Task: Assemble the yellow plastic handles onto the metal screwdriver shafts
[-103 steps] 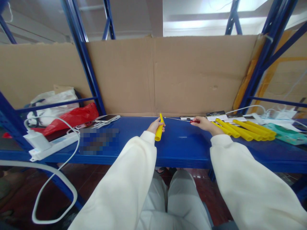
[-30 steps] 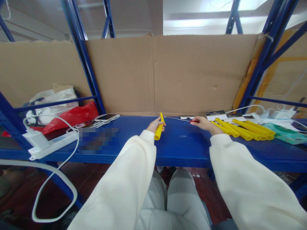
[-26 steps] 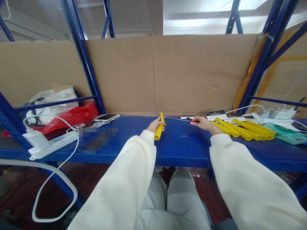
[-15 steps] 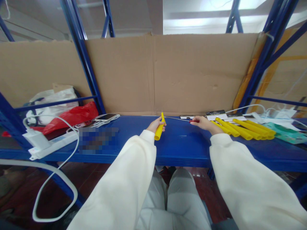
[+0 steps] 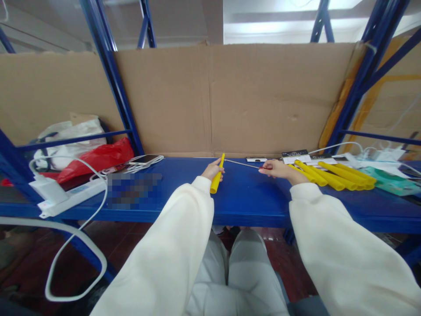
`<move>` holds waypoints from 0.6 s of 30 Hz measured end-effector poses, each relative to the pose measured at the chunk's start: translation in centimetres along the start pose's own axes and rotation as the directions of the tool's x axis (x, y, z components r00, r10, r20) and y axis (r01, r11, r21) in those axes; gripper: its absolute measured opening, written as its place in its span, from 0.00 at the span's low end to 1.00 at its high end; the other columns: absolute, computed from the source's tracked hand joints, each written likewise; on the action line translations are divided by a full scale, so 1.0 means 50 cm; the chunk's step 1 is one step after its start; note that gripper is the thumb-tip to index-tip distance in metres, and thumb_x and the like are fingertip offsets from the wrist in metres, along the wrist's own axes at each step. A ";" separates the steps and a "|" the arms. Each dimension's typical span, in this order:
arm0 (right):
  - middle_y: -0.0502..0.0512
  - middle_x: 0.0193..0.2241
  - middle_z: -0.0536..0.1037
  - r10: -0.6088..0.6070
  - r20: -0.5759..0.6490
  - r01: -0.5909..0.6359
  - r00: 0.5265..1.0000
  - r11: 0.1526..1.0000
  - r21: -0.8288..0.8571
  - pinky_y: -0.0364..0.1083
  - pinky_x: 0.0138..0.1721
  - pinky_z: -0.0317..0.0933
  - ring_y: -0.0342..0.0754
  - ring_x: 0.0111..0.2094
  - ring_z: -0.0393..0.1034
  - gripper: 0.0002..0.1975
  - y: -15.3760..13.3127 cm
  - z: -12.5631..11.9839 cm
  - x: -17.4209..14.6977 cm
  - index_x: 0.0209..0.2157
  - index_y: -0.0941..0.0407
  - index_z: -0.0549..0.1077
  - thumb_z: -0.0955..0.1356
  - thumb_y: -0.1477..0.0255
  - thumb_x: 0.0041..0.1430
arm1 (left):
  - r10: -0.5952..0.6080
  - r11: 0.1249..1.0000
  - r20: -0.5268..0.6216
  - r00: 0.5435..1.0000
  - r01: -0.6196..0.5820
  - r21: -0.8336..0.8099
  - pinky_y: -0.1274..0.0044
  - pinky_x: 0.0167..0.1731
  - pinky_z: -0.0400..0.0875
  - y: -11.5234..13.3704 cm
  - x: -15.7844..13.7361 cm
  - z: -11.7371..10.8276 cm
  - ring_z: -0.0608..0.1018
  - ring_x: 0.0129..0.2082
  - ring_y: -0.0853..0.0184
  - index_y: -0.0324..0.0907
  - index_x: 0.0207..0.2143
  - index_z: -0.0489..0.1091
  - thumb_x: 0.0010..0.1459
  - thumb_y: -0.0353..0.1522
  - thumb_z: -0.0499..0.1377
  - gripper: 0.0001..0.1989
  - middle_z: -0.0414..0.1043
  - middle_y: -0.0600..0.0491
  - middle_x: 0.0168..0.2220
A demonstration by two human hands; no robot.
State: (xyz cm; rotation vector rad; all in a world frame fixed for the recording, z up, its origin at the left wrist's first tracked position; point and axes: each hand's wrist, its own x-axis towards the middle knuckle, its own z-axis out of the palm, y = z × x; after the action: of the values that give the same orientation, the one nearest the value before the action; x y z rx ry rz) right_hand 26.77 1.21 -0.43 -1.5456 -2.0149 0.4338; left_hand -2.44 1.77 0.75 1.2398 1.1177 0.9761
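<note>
My left hand (image 5: 212, 170) is closed round a yellow tube (image 5: 216, 179), its wider end pointing toward me and its narrow end away. In my right hand (image 5: 275, 169) is the red handle of a screwdriver (image 5: 242, 164). The long thin metal shaft points left, with its tip beside the far end of the tube; whether the two touch I cannot tell. Several more yellow tubes (image 5: 342, 176) lie side by side on the blue shelf, just right of my right hand.
A cardboard panel (image 5: 210, 101) stands along the back of the blue shelf (image 5: 253, 193). At left are a phone (image 5: 147, 159), a white power strip (image 5: 75, 198) with cables, and a red bag (image 5: 98, 159). Black-and-white cards (image 5: 296, 156) and a green packet (image 5: 388, 181) sit at right.
The yellow tube in my left hand has turned slightly, and the screwdriver has shifted a little to the left with my right hand. Both grips are unchanged.
</note>
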 end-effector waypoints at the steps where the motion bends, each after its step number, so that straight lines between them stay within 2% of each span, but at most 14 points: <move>1: 0.49 0.21 0.72 -0.008 -0.026 0.007 1.000 1.000 -0.026 0.45 0.27 0.60 0.46 0.24 0.64 0.23 0.000 0.004 0.001 0.26 0.52 0.65 0.74 0.50 0.46 | 0.006 1.000 -0.014 1.000 -0.005 0.018 0.83 0.16 0.60 0.000 -0.001 0.001 0.65 0.14 0.74 0.47 0.72 0.51 0.61 0.18 0.51 0.39 0.64 0.59 0.22; 4: 0.48 0.21 0.71 -0.073 -0.118 0.059 0.990 0.991 -0.121 0.44 0.28 0.59 0.46 0.25 0.64 0.23 0.004 0.013 0.009 0.25 0.52 0.61 0.76 0.55 0.43 | 0.015 0.999 -0.037 0.999 -0.013 0.050 0.83 0.16 0.60 -0.001 -0.004 0.003 0.64 0.14 0.74 0.47 0.72 0.52 0.62 0.18 0.51 0.38 0.63 0.60 0.21; 8: 0.49 0.22 0.72 -0.130 -0.169 0.096 0.977 0.976 -0.198 0.45 0.29 0.59 0.47 0.26 0.66 0.18 0.009 0.014 0.010 0.24 0.52 0.63 0.73 0.58 0.48 | 0.025 0.997 -0.032 0.999 -0.023 0.067 0.82 0.16 0.60 -0.004 -0.005 0.002 0.65 0.14 0.74 0.47 0.72 0.54 0.62 0.18 0.51 0.38 0.64 0.60 0.21; 14: 0.54 0.23 0.77 -0.158 -0.056 0.143 0.986 0.967 -0.213 0.47 0.31 0.62 0.49 0.27 0.68 0.17 -0.001 0.006 0.002 0.25 0.54 0.72 0.69 0.55 0.56 | 0.054 0.998 -0.015 0.998 -0.054 0.042 0.81 0.18 0.63 -0.012 0.009 -0.007 0.67 0.15 0.72 0.46 0.72 0.54 0.60 0.18 0.52 0.38 0.67 0.58 0.22; 16: 0.55 0.24 0.77 -0.168 -0.032 0.159 0.985 0.969 -0.188 0.48 0.32 0.62 0.50 0.27 0.69 0.19 -0.005 0.009 0.003 0.25 0.54 0.72 0.67 0.53 0.58 | 0.056 0.998 -0.006 0.998 -0.055 0.029 0.80 0.18 0.63 -0.014 0.013 -0.013 0.68 0.15 0.71 0.45 0.72 0.53 0.60 0.18 0.52 0.39 0.68 0.57 0.23; 18: 0.54 0.25 0.77 -0.173 -0.054 0.161 0.984 0.972 -0.173 0.47 0.32 0.62 0.50 0.29 0.69 0.17 -0.006 0.016 0.007 0.26 0.54 0.70 0.68 0.54 0.56 | 0.046 0.999 0.005 0.999 -0.046 0.021 0.81 0.18 0.64 -0.015 0.015 -0.019 0.70 0.16 0.71 0.45 0.73 0.51 0.60 0.19 0.52 0.39 0.70 0.56 0.24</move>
State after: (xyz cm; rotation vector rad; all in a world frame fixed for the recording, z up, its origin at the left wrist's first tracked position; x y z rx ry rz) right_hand 26.01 1.51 -0.79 -1.4506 -2.1524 0.1456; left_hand -3.25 2.63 -0.06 1.2892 1.1027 0.9976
